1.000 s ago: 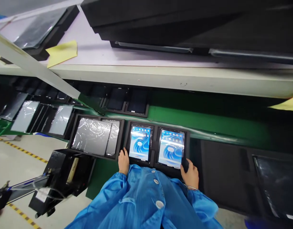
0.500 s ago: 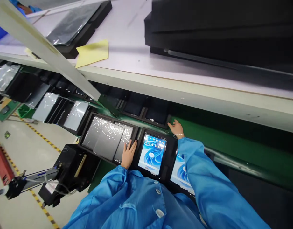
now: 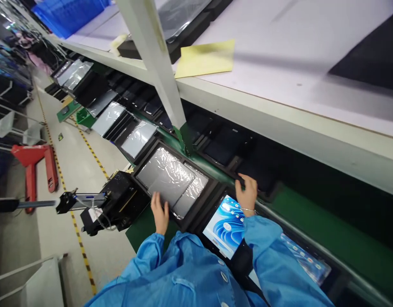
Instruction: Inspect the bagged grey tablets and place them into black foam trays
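Observation:
My left hand [image 3: 160,213] rests with fingers apart at the near edge of a black foam tray [image 3: 141,181]. In that tray lie grey, film-wrapped flat panels [image 3: 167,172]. My right hand [image 3: 246,192] has its fingers bent over the near edge of another black tray [image 3: 258,170] on the far side of the green rail. That tray's contents are too dark to make out. Just below my right hand is a tablet [image 3: 225,224] with a lit blue-and-white screen. Another lit tablet [image 3: 307,258] lies partly behind my right sleeve.
A white shelf [image 3: 279,102] overhangs the line, carried by a white post [image 3: 154,55]. Yellow paper [image 3: 205,59] lies on it. More wrapped panels [image 3: 139,138] stand in trays farther left. A black device on an arm [image 3: 119,202] and a red pallet jack [image 3: 31,170] are at left.
My view has swung left. My left hand has shifted from the tray's right side to its near edge. My right hand has come onto the far tray's near edge.

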Demonstrator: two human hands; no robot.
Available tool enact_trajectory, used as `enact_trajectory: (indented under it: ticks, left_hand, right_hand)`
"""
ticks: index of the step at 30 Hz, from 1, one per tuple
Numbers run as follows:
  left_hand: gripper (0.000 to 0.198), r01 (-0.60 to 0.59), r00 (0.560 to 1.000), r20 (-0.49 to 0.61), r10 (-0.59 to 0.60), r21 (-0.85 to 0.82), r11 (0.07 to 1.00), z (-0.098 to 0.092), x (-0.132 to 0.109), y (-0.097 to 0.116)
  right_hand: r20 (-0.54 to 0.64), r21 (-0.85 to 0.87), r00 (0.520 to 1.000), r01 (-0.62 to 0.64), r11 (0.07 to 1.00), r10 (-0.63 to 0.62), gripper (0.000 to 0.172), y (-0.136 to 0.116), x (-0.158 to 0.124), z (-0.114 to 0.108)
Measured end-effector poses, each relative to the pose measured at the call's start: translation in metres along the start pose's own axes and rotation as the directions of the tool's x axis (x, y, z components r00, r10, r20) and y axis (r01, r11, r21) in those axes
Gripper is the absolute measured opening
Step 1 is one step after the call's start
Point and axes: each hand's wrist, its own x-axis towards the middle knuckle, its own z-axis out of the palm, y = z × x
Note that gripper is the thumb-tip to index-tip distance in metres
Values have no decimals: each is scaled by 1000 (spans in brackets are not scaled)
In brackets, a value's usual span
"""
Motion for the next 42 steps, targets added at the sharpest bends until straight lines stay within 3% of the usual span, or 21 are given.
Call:
enact_trajectory:
  ticks: [3, 5, 7, 13, 19, 27, 35, 42]
  left_hand:
    - [53, 304, 935, -147, -321, -131, 944, -7, 27, -36]
    - [45, 402, 887, -138, -441, -244, 883, 1, 42, -47]
    - [44, 444, 853, -116, -509, -352, 824, 12, 48, -49]
    - [60, 434, 817, -60, -574, -591, 680, 24, 31, -42]
    - [69, 420, 768, -53, -639, -712, 563, 28, 41, -43]
    - [61, 474, 748, 57, -662, -745, 470, 27, 61, -45]
    - [49, 521, 739, 20, -673, -650, 553, 32, 36, -39]
    - [39, 622, 728, -71, -682, -350, 701, 25, 34, -55]
  right_hand:
    - [190, 79, 973, 118, 990, -131, 37, -26, -8, 59]
    - [270, 91, 952, 126, 988, -147, 35, -33, -8, 86]
    - [315, 80, 939, 120, 990, -139, 32, -32, -10, 97]
    - [283, -1, 956, 84, 996, -81, 29, -19, -27, 85]
    - [256, -41, 963, 91, 995, -78, 29, -24, -23, 96]
    - [427, -80, 895, 177, 981, -126, 31, -24, 0, 95]
    - [471, -222, 877, 227, 948, -99, 30, -18, -15, 83]
    - [422, -270, 900, 240, 933, -109, 33, -23, -29, 83]
